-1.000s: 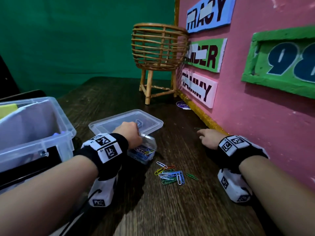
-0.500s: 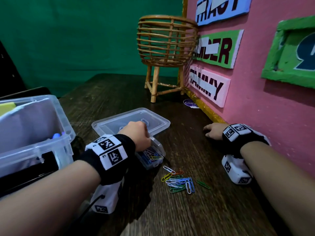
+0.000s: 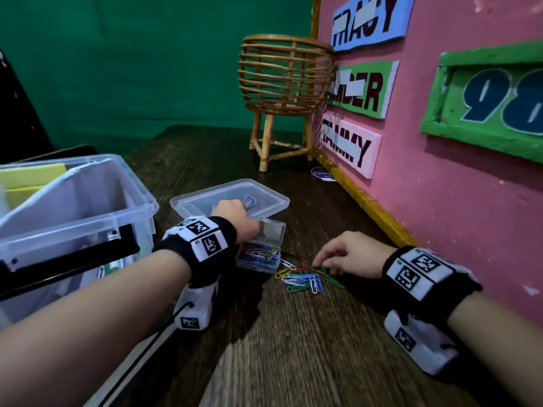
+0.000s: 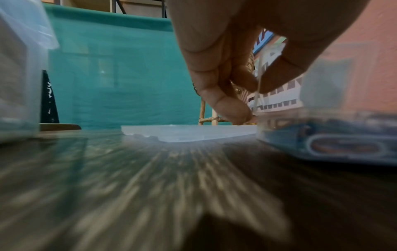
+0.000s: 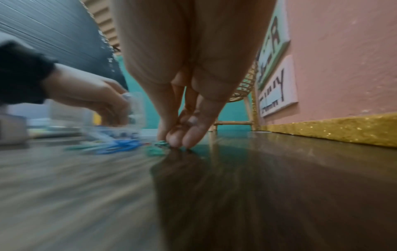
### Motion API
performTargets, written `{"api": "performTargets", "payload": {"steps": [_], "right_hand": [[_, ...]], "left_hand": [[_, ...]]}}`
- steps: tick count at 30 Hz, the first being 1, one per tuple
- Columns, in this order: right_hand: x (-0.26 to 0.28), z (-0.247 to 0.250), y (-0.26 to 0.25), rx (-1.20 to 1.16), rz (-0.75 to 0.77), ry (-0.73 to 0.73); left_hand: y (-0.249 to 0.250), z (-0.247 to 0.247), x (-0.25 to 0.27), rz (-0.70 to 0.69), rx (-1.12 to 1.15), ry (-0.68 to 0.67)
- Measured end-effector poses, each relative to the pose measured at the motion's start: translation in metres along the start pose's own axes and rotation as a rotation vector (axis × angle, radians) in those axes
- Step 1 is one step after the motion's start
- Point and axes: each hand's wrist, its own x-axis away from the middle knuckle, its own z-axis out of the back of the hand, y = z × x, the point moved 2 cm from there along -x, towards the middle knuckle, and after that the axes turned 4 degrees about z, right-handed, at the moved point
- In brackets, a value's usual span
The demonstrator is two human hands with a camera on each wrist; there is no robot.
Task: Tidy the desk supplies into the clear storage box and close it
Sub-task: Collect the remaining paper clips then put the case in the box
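Note:
A small clear case (image 3: 260,257) of coloured paper clips stands mid-desk with its hinged lid (image 3: 271,230) raised. My left hand (image 3: 239,217) pinches that lid's edge; the left wrist view shows thumb and fingers (image 4: 227,105) closed on the thin clear plastic. Loose paper clips (image 3: 304,279) lie in a heap just right of the case. My right hand (image 3: 320,264) reaches down at the heap's right side, and its fingertips (image 5: 178,141) pinch a green paper clip (image 5: 160,144) on the wood. The big clear storage box (image 3: 88,201) stands open at the left.
A flat clear box lid (image 3: 232,198) lies behind the small case. A rattan basket on legs (image 3: 283,80) stands at the back by the pink wall (image 3: 440,201), whose yellow strip (image 3: 367,204) meets the desk. Yellow pads (image 3: 29,174) sit in the big box.
My right hand has come back from the yellow strip at the wall to the heap of clips and closed on a green one. My left hand has stayed on the small case.

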Motion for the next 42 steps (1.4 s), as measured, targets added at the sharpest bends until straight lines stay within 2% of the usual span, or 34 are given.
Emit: {"api": "performTargets", "payload": {"steps": [4, 6, 9, 15, 16, 18, 21, 24, 26, 31, 34, 36, 39, 42], "right_hand": [[0.015, -0.010, -0.005, -0.108, -0.050, 0.018], [0.020, -0.010, -0.003, -0.082, -0.153, 0.081], [0.026, -0.013, -0.001, -0.072, -0.299, 0.084], [0.019, -0.022, -0.012, -0.388, -0.131, 0.015], [0.019, -0.020, -0.013, -0.362, -0.114, 0.038], [0.017, -0.012, -0.011, -0.242, -0.087, 0.173], [0.010, 0.001, -0.009, -0.150, 0.020, 0.371], [-0.002, 0.004, -0.014, -0.095, 0.147, 0.343], [-0.010, 0.005, -0.015, -0.033, 0.176, 0.303], [-0.027, 0.005, -0.008, -0.006, 0.090, 0.250], [-0.032, 0.008, -0.002, 0.025, 0.020, 0.317], [-0.033, 0.009, 0.002, 0.027, -0.011, 0.383], [-0.034, 0.010, 0.007, 0.016, -0.048, 0.442], [-0.035, 0.012, 0.010, 0.013, -0.090, 0.452]], "left_hand": [[-0.005, 0.000, 0.010, 0.007, 0.031, 0.024], [-0.006, 0.000, 0.014, 0.023, 0.041, 0.025], [-0.006, 0.002, 0.015, 0.056, 0.053, 0.028], [-0.005, 0.003, 0.012, 0.137, 0.146, 0.002], [-0.005, 0.003, 0.012, 0.140, 0.155, -0.004], [-0.002, 0.003, 0.010, 0.125, 0.149, -0.013], [0.005, 0.001, 0.007, 0.068, 0.147, -0.048], [0.012, -0.004, 0.003, 0.018, 0.184, -0.097], [0.018, -0.007, 0.000, 0.006, 0.244, -0.134], [0.029, -0.014, -0.001, -0.091, 0.248, -0.210], [0.033, -0.009, 0.002, -0.255, 0.104, -0.113], [0.036, -0.007, 0.011, -0.375, 0.107, -0.084], [0.043, -0.012, 0.029, -0.474, 0.101, -0.287], [0.045, -0.020, 0.040, -0.537, -0.037, -0.493]]}}
